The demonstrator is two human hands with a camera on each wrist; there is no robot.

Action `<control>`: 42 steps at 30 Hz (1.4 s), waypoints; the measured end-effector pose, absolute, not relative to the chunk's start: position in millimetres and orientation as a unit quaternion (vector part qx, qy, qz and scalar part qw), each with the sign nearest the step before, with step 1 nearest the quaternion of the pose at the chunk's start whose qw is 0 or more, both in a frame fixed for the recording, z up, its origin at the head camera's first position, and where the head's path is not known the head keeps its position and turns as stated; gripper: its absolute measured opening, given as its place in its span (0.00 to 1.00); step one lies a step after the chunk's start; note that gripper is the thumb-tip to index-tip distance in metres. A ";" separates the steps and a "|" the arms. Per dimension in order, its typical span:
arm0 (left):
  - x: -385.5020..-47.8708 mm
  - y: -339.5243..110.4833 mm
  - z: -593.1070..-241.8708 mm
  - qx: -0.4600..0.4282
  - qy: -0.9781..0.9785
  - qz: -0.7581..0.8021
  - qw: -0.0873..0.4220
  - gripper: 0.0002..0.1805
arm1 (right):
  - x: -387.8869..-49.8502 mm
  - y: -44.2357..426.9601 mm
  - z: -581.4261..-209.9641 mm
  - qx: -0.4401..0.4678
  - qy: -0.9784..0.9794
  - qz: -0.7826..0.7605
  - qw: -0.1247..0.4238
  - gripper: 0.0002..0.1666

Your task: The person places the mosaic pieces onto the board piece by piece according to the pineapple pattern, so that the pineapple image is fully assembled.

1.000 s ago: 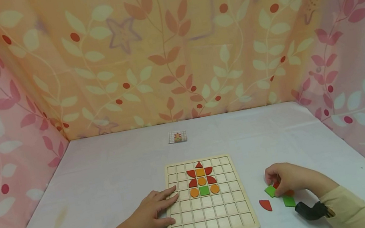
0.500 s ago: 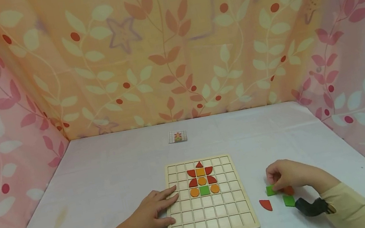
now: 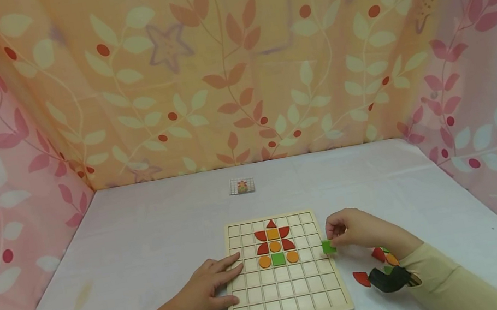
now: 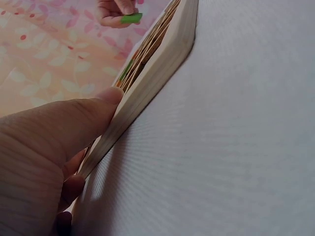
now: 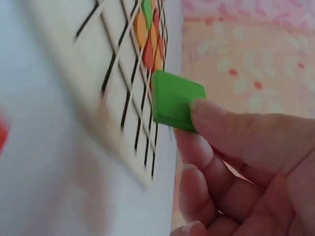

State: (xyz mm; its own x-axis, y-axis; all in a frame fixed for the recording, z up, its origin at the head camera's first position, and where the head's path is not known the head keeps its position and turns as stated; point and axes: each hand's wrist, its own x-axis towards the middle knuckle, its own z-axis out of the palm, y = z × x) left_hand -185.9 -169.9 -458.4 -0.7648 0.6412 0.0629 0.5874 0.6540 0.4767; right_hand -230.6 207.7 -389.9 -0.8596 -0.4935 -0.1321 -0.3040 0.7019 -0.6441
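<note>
The right hand (image 3: 360,229) pinches a green square tile (image 3: 328,246) at the right edge of the wooden grid board (image 3: 290,305). In the right wrist view the green tile (image 5: 173,101) is between thumb and fingers, above the table. The left hand (image 3: 199,292) rests on the board's left edge with fingers spread; in the left wrist view its thumb (image 4: 109,95) lies on the rim. Set in the board are a red triangle (image 3: 271,224), an orange square (image 3: 272,234), red quarter-round pieces (image 3: 263,249), orange discs (image 3: 292,257) and a green square (image 3: 278,259).
Loose red (image 3: 361,279), orange (image 3: 392,260) and green pieces lie right of the board, partly hidden by the right wrist and its black strap device (image 3: 390,279). A small patterned card (image 3: 242,186) lies behind the board. Floral curtains (image 3: 233,69) enclose the table.
The right hand has moved left from the loose pieces to the board's right edge, carrying a green square tile. The left hand and the pieces on the board have stayed put.
</note>
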 end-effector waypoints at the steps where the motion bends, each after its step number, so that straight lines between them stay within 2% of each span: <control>1: -185.9 -169.8 -458.3 0.337 0.908 0.242 0.057 0.37 | -231.6 202.0 -391.1 -0.226 0.910 -0.316 0.146 0.06; 11: -185.8 -168.7 -458.4 0.331 0.909 0.244 0.066 0.37 | -234.5 146.0 -402.1 -0.273 0.889 -0.342 0.137 0.03; 20: -185.7 -169.1 -456.6 0.335 0.907 0.247 0.064 0.36 | -231.0 111.1 -410.1 -0.266 0.882 -0.354 0.160 0.03; 30: -186.1 -170.3 -457.7 0.346 0.903 0.249 0.056 0.36 | -222.5 90.9 -416.2 -0.272 0.880 -0.353 0.165 0.08; 42: -186.0 -170.2 -456.8 0.344 0.904 0.245 0.059 0.37 | -216.1 85.0 -415.3 -0.268 0.889 -0.335 0.161 0.08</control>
State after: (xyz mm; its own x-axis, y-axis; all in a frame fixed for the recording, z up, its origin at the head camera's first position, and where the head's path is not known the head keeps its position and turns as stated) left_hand -186.0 -170.2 -456.8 -0.7557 0.6519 0.0626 0.5941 0.6423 0.4843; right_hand -216.1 85.0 -415.3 -0.8050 -0.5836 -0.1072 -0.3678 0.6325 -0.6817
